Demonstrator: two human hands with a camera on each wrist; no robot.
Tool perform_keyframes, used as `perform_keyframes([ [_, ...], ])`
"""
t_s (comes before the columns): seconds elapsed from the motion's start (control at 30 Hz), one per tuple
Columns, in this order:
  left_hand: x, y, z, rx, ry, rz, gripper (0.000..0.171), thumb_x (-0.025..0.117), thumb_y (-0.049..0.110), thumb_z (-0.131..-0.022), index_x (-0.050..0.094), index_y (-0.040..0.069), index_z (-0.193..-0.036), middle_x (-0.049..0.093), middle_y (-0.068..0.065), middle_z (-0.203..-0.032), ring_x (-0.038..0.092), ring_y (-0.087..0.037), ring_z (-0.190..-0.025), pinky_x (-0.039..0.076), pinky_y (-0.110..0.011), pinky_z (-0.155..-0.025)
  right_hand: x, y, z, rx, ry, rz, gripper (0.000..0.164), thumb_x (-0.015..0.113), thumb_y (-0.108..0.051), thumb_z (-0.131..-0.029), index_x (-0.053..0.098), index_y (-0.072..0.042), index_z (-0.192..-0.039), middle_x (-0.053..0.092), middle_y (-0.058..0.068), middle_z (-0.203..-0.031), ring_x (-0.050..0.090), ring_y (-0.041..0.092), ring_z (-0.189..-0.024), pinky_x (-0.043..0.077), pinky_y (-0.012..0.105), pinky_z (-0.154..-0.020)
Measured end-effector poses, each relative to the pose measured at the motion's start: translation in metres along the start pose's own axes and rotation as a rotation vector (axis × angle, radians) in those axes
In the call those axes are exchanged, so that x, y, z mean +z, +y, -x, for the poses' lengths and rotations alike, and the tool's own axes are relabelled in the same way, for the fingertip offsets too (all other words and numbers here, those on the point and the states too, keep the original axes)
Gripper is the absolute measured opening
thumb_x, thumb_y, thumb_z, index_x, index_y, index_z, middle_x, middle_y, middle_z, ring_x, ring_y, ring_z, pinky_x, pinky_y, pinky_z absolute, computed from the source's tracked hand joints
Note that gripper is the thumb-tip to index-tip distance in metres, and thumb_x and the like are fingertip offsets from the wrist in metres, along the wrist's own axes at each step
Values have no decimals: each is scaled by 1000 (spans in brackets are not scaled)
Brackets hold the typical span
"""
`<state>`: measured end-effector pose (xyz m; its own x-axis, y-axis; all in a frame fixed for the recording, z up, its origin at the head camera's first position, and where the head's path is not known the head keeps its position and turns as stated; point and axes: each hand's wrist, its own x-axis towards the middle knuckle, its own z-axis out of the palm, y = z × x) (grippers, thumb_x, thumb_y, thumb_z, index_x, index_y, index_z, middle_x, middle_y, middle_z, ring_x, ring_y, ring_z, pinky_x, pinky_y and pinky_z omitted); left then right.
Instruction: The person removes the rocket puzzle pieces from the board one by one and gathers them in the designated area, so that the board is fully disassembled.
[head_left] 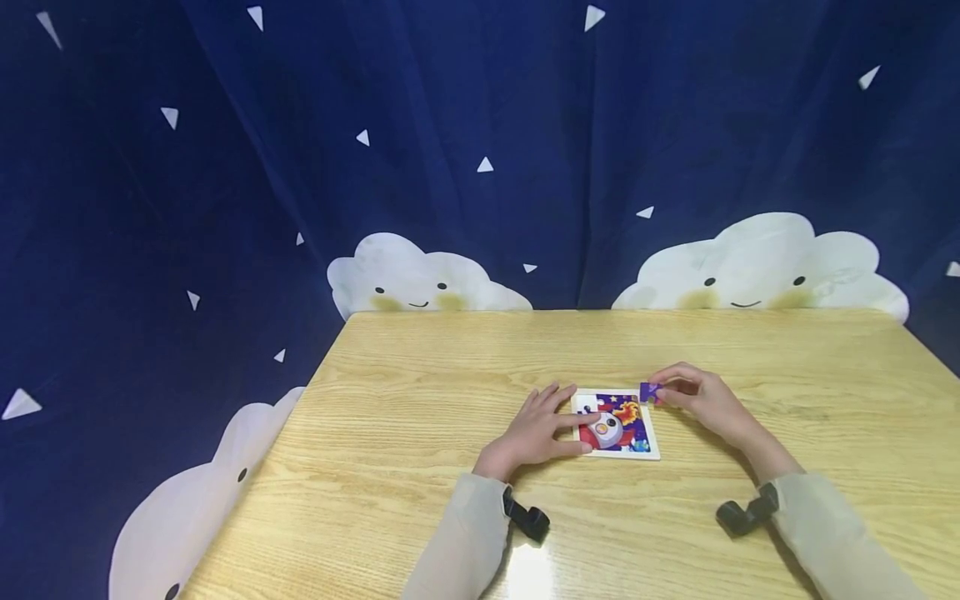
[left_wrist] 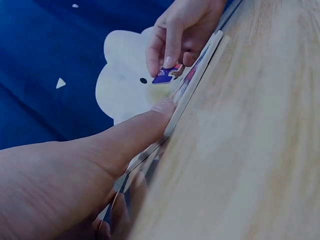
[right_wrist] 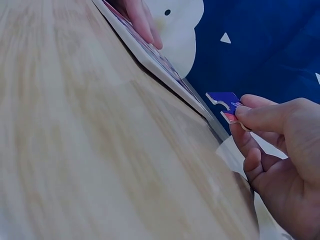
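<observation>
Puzzle board (head_left: pixel 650 435) lies partly under the spread left hand (head_left: pixel 532 432); right hand (head_left: pixel 707 403) pinches a purple piece (head_left: pixel 648 392).

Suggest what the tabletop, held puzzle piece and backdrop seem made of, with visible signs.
Tabletop: wood or wood-look laminate, glossy; grain and bright glare show. Held puzzle piece: perhaps card or thin wood, printed; its edge is pale. Backdrop: probably fabric, fairly matte; soft folds show.

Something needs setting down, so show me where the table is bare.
Bare table lies left of the left hand, right of the right hand, and beyond the puzzle tray toward the curtain. Crowded: the tray, where the left hand rests and the right pinches a piece near the far right corner.
</observation>
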<state>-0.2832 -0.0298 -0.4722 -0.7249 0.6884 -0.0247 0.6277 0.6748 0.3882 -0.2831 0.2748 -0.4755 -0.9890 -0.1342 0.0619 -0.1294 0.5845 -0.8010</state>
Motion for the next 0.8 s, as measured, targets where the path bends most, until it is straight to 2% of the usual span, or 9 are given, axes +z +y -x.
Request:
perform_keyframes([
  [0.1, 0, 0, 0, 3, -1, 4, 51, 56, 52, -94, 46, 42, -143, 17, -3, -166, 10, -29, -155, 10, -53, -125, -3, 1, 1, 2, 0, 0, 30, 63, -24, -95, 66, -9, -121, 66, 15, -121, 59, -7, -93, 43, 24, -90],
  [0.3, 1, -2, -1, 5, 5, -3, 51, 57, 52, -94, 46, 43, -143, 18, -3, -166, 11, -29, -155, 11, -53, -125, -9, 5, 3, 17, 1, 19, 30, 63, -24, -96, 65, -10, -122, 65, 15, -121, 57, -8, -93, 44, 15, -83],
  [0.53, 0, -2, -2, 3, 1, 17, 51, 57, 51, -94, 47, 43, -143, 18, -3, -166, 10, -29, -155, 9, -53, -125, -17, 13, 6, -9, 8, 38, 29, 63, -22, -96, 65, -8, -121, 65, 16, -121, 58, -9, -93, 43, 10, -83],
  [0.7, 0, -2, -1, -6, -2, 35, 50, 58, 51, -94, 46, 44, -142, 18, -2, -166, 9, -28, -155, 9, -53, -125, -22, 18, 7, -15, 3, 34, 27, 62, -20, -97, 65, -6, -120, 63, 15, -120, 57, -11, -92, 47, 11, -79],
  [0.8, 0, -2, -1, -8, -4, 39, 50, 58, 51, -94, 46, 44, -142, 18, -2, -166, 9, -29, -155, 8, -53, -125, -24, 18, 8, -20, -5, 36, 26, 62, -18, -97, 65, -6, -119, 64, 13, -116, 58, -8, -90, 49, 14, -78],
])
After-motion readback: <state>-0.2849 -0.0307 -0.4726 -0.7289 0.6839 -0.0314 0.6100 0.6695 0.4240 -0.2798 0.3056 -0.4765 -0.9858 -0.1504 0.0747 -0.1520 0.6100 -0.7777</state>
